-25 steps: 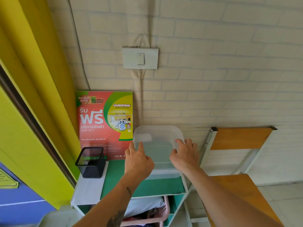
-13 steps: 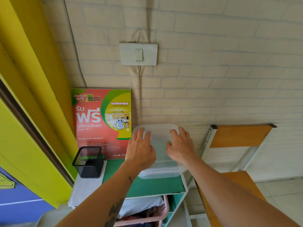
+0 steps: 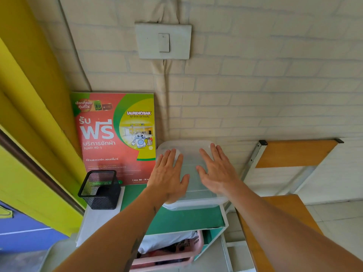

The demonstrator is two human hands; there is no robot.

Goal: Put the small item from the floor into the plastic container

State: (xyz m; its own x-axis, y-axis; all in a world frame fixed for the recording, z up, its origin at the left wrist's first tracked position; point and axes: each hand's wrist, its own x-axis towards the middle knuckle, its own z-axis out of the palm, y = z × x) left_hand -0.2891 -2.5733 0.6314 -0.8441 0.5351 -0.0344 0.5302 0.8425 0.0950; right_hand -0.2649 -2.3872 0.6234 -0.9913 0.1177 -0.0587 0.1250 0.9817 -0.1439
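Observation:
A clear plastic container (image 3: 191,152) with its lid on stands on the green shelf top (image 3: 184,218) against the brick wall. My left hand (image 3: 169,173) lies flat on the left half of the lid, fingers spread. My right hand (image 3: 217,169) lies flat on the right half, fingers spread too. Neither hand grips anything. What is inside the container cannot be made out. No small item from the floor shows in this view.
A black mesh pen cup (image 3: 100,190) stands on white paper at the shelf's left. A red and green laundry poster (image 3: 115,138) leans on the wall. A pink basket (image 3: 172,254) sits on the lower shelf. A folded wooden desk (image 3: 294,154) leans at the right.
Both hands slid forward from the container's near sides onto its lid and flattened out. The container now sits closer to the wall.

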